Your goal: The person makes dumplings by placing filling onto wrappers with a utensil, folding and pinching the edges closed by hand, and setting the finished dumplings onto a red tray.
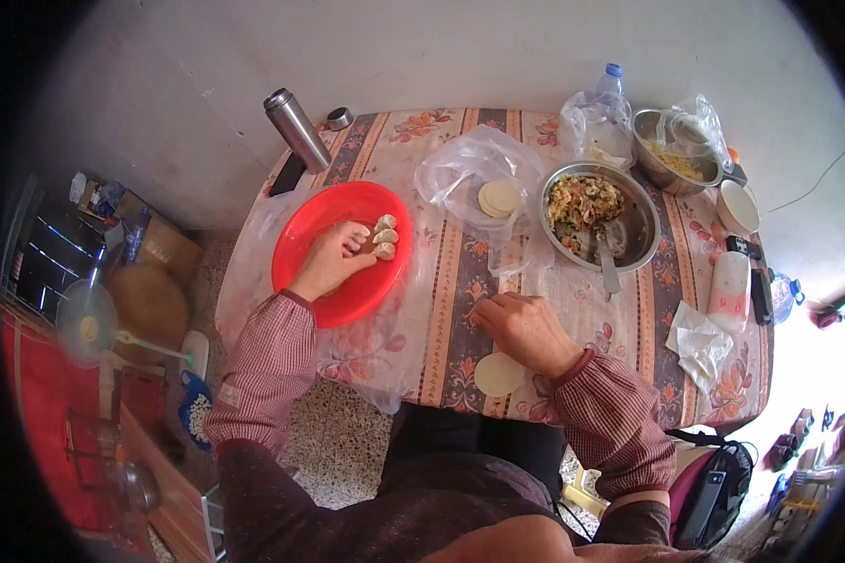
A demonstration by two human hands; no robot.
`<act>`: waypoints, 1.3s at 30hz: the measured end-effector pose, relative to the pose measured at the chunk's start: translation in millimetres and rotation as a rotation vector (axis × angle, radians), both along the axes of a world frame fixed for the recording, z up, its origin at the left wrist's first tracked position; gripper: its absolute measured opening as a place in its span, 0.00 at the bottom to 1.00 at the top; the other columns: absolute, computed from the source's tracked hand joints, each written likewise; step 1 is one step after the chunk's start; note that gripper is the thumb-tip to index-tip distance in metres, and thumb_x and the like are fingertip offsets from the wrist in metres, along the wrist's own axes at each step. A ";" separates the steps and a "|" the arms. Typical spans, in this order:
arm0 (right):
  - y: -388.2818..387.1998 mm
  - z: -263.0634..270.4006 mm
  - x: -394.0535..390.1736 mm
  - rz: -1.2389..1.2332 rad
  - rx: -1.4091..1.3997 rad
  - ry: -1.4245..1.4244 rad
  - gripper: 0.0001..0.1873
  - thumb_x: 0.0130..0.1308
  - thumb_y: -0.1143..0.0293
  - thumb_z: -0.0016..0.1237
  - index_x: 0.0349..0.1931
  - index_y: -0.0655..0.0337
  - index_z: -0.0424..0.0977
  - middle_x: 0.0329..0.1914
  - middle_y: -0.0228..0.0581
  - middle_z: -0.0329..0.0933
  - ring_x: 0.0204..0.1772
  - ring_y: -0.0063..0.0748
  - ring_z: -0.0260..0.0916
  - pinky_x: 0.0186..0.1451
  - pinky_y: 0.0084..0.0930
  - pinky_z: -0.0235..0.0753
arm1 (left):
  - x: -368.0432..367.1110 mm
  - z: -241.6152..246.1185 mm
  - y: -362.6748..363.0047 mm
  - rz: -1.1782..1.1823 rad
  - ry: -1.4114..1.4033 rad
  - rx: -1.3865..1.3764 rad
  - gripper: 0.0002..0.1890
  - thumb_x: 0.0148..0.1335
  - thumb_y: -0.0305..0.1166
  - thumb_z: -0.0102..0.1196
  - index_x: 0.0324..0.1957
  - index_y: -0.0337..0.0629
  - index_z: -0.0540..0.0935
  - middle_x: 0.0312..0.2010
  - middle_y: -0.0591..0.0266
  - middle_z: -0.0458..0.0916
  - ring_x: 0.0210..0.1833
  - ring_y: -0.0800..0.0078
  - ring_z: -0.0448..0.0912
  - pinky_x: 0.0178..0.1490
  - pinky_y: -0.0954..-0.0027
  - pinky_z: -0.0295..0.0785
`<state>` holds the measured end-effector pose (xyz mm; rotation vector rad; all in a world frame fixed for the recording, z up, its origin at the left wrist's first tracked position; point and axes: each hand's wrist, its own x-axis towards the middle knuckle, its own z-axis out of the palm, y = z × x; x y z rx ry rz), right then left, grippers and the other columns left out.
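My left hand point(339, 256) reaches into a red plastic basin point(345, 299), its thumb and bent fingers apart with nothing seen between them. Just beyond the fingertips, a few folded dumplings point(385, 237) sit in a row near the basin's right wall. Over the patterned tablecloth point(451, 310), my right hand point(524, 329) is loosely curled, its palm side hidden. Below it lies a single round dumpling wrapper point(499, 374) near the table's front edge. More wrappers point(498, 198) are stacked on a clear plastic bag point(458, 172). A steel bowl point(637, 253) holds chopped filling point(583, 200) and a metal spoon point(608, 264).
A steel flask point(298, 131) leans behind the basin, its cap point(339, 118) beside it. At right are another steel bowl point(690, 184) under plastic, a white bowl point(738, 207), a tissue pack point(729, 292) and a crumpled tissue point(699, 345). A fan point(88, 327) stands left of the table.
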<state>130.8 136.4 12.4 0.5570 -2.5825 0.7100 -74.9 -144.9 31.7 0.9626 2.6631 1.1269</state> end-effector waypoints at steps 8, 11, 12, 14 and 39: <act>-2.5 -2.0 2.3 0.006 -0.003 -0.003 0.06 0.62 0.68 0.53 0.33 0.60 0.75 0.26 0.39 0.76 0.33 0.40 0.77 0.33 0.34 0.77 | 22.2 -11.4 8.1 0.094 0.101 -0.112 0.15 0.56 0.29 0.64 0.43 0.39 0.74 0.37 0.57 0.78 0.38 0.65 0.79 0.43 0.66 0.75; -2.6 -2.6 2.8 -0.002 -0.009 -0.008 0.06 0.62 0.68 0.53 0.33 0.60 0.75 0.26 0.39 0.77 0.33 0.41 0.77 0.34 0.35 0.77 | 24.2 -14.2 12.2 0.081 0.183 -0.137 0.13 0.59 0.30 0.62 0.43 0.40 0.75 0.37 0.56 0.79 0.38 0.63 0.81 0.43 0.64 0.75; -2.9 -3.2 3.7 -0.002 -0.018 -0.014 0.06 0.63 0.68 0.53 0.33 0.60 0.75 0.26 0.40 0.76 0.33 0.42 0.77 0.35 0.35 0.77 | 24.8 -15.1 12.5 0.086 0.197 -0.134 0.11 0.59 0.30 0.62 0.42 0.40 0.76 0.36 0.57 0.79 0.38 0.64 0.81 0.42 0.65 0.75; -0.1 -7.5 -0.8 -0.025 -0.023 -0.042 0.06 0.63 0.67 0.53 0.34 0.60 0.76 0.27 0.41 0.77 0.34 0.44 0.77 0.36 0.36 0.77 | 22.4 -16.4 11.7 0.067 0.176 -0.084 0.10 0.59 0.29 0.62 0.40 0.38 0.76 0.36 0.56 0.79 0.37 0.64 0.81 0.41 0.65 0.75; 16.6 3.7 -0.4 -0.104 -0.353 -0.181 0.09 0.64 0.68 0.53 0.38 0.64 0.79 0.32 0.51 0.79 0.36 0.54 0.76 0.38 0.40 0.75 | 189.0 -15.9 102.8 -0.528 0.115 -0.040 0.19 0.51 0.23 0.64 0.47 0.37 0.78 0.41 0.54 0.74 0.48 0.56 0.75 0.51 0.61 0.72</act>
